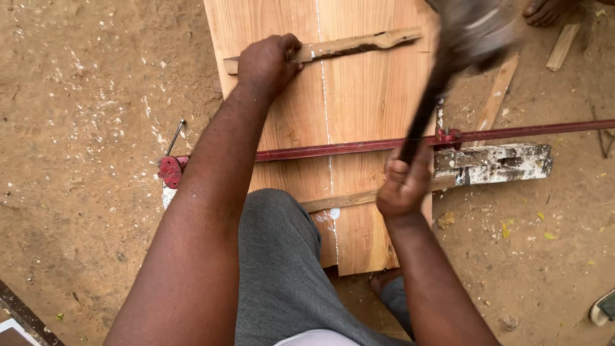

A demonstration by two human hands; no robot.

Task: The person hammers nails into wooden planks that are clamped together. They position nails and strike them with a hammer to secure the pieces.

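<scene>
I take the red bar clamp [359, 147] as my landmark: it lies crosswise over the two joined boards [359, 96], which rest on the bare dirt ground [83, 115]. Beyond the clamp, my left hand [269, 63] is closed over the near end of a rough wooden strip [359, 43], pinning it flat; the strip's long axis runs roughly parallel to the clamp, across the chalk-white seam line [325, 96]. Just on my side of the clamp, my right hand [405, 186] grips a dark hammer handle [423, 115], and the blurred head [477, 29] is raised above the strip's far end (its exact height I cannot judge). The left hand is nearer the strip.
</scene>
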